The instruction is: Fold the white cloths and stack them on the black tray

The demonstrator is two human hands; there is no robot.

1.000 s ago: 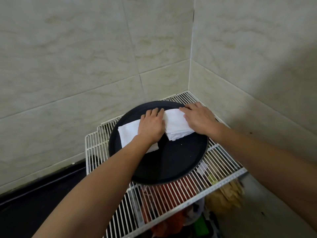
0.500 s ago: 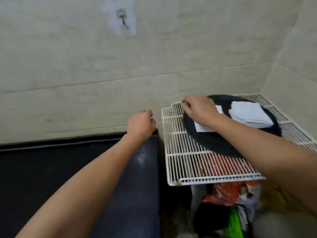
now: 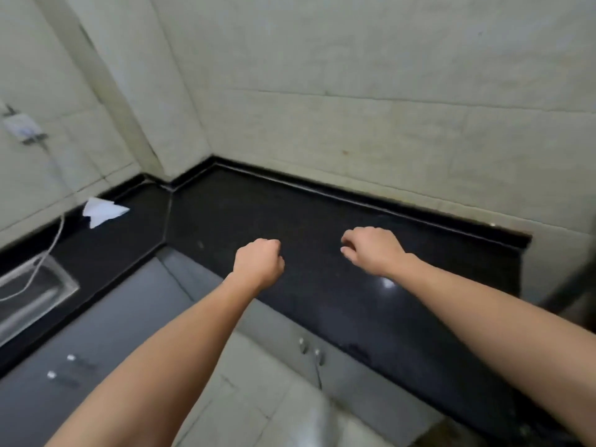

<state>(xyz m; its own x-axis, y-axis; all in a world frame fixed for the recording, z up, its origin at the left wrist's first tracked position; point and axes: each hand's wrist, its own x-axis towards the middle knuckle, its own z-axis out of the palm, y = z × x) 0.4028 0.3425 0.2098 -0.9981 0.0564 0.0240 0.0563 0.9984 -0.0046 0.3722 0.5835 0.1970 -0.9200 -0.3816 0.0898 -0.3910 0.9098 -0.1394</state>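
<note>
White cloth [image 3: 102, 211]: one piece, far left on black countertop [image 3: 322, 253], near wall corner, well apart from both hands. Thin, flat, crumpled into pointed shape, one tip aimed right, long axis roughly left-right along the wall. Blurred, folds not readable.

Near: two bare forearms reaching in from bottom edge. Pale tiled floor between them, grey cabinet fronts [image 3: 106, 333] with small metal knobs below the counter edge. Left hand [image 3: 259, 265] curled into loose fist over counter's front edge, fingers tucked under, nothing gripped. Right hand [image 3: 374, 250] palm down over counter, fingers bent and slightly apart, nothing gripped; touching surface or hovering, cannot tell.

Mid: countertop dark, glossy, speckled stone, bright light spot reflected just near right wrist. L-shaped run with angled seam at inner corner. Clear glass or plastic rectangular tray [image 3: 29, 295] at far left edge, white cable [image 3: 48, 250] draped into it.

Far: pale marbled wall tiles, thin grout lines, black raised back edge along the counter. White wall socket [image 3: 21, 129] upper left, cable hanging from it.

Versus half a second ago: view swung left; wire rack, black tray and stacked folded cloths gone from view. Right hand off the tray cloth, now empty over counter. Left hand was already off the rack side, fist-like then too.
</note>
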